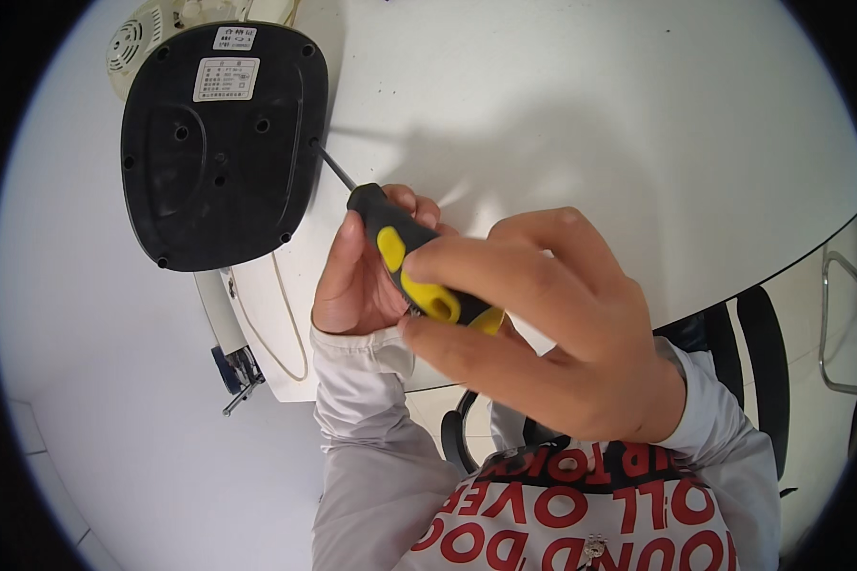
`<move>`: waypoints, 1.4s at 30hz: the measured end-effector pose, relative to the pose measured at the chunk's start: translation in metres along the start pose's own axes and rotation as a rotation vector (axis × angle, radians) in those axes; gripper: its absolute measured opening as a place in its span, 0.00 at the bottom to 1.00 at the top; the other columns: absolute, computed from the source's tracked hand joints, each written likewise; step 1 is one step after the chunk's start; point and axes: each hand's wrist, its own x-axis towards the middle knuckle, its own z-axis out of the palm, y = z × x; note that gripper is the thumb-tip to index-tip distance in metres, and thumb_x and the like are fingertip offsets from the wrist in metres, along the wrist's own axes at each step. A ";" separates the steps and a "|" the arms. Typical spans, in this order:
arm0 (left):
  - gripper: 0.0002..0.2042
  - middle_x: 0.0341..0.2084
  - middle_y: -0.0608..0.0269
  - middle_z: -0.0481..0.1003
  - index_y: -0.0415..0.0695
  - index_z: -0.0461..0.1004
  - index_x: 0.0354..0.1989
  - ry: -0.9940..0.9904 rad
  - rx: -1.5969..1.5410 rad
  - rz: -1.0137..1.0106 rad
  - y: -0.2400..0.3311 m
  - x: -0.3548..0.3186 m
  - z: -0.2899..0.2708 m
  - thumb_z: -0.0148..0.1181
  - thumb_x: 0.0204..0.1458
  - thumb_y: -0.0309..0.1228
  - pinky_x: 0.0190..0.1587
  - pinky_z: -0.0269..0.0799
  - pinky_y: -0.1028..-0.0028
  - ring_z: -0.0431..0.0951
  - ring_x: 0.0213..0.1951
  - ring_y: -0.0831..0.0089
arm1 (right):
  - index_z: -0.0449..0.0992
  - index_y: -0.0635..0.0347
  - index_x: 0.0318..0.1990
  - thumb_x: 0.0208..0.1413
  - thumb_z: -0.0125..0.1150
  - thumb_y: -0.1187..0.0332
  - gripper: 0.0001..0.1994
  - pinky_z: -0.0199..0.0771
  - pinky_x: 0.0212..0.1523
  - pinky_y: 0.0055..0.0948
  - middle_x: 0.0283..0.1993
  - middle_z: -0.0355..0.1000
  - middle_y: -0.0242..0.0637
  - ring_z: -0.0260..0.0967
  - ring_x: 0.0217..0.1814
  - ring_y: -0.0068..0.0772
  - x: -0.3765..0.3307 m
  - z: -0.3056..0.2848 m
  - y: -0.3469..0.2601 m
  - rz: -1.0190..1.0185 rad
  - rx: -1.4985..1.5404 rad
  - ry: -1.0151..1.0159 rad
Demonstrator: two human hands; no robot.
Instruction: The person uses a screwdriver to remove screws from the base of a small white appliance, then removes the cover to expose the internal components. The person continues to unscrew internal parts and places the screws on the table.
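Note:
A black rounded plastic base (pixel 219 205), underside up, stands at the upper left, with screw holes round its rim and two white labels. The tip of a screwdriver (pixel 390 249) with a black and yellow handle meets a hole at the base's right edge. My left hand (pixel 346 290) is closed round the front of the handle, close to the shaft. Pinching the rear of the handle between thumb and fingers is my right hand (pixel 571 333). It hides the handle's far end, and the screw itself is too small to make out.
Behind the base lies a cream vented housing (pixel 135 43) on the white table (pixel 590 143). A pale cord (pixel 290 333) loops near the table's left edge, beside a metal fitting (pixel 241 369). A black chair (pixel 762 352) stands at the lower right.

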 end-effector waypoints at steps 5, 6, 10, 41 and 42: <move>0.21 0.47 0.44 0.64 0.34 0.54 0.54 -0.055 0.089 -0.028 0.010 0.002 -0.006 0.48 0.56 0.34 0.50 0.71 0.62 0.71 0.48 0.56 | 0.76 0.55 0.36 0.33 0.67 0.71 0.16 0.69 0.24 0.22 0.40 0.70 0.36 0.66 0.30 0.31 0.003 -0.004 0.000 0.094 0.008 -0.044; 0.22 0.48 0.43 0.63 0.33 0.53 0.55 -0.013 0.052 -0.020 0.010 0.000 -0.006 0.48 0.56 0.31 0.51 0.71 0.61 0.69 0.50 0.55 | 0.75 0.57 0.38 0.34 0.69 0.69 0.18 0.69 0.23 0.22 0.38 0.70 0.37 0.67 0.29 0.32 0.003 -0.004 0.001 0.121 0.014 -0.046; 0.23 0.52 0.41 0.62 0.32 0.50 0.58 0.015 -0.009 -0.018 0.009 0.001 -0.004 0.46 0.54 0.22 0.53 0.69 0.57 0.65 0.54 0.51 | 0.68 0.64 0.48 0.36 0.71 0.65 0.29 0.67 0.21 0.24 0.32 0.69 0.42 0.68 0.24 0.31 -0.005 -0.011 -0.002 0.256 0.024 -0.219; 0.22 0.55 0.40 0.60 0.32 0.52 0.58 0.054 0.091 -0.045 0.014 0.004 0.000 0.43 0.54 0.24 0.53 0.69 0.65 0.65 0.55 0.52 | 0.69 0.62 0.42 0.40 0.67 0.64 0.22 0.63 0.19 0.26 0.22 0.67 0.34 0.66 0.20 0.33 -0.003 -0.010 0.000 0.182 -0.224 -0.292; 0.22 0.55 0.40 0.60 0.32 0.52 0.58 0.053 0.095 -0.044 0.014 0.004 0.000 0.43 0.54 0.24 0.54 0.68 0.65 0.65 0.55 0.52 | 0.69 0.62 0.42 0.39 0.67 0.64 0.21 0.63 0.19 0.26 0.22 0.67 0.34 0.66 0.19 0.33 -0.003 -0.010 0.000 0.179 -0.225 -0.294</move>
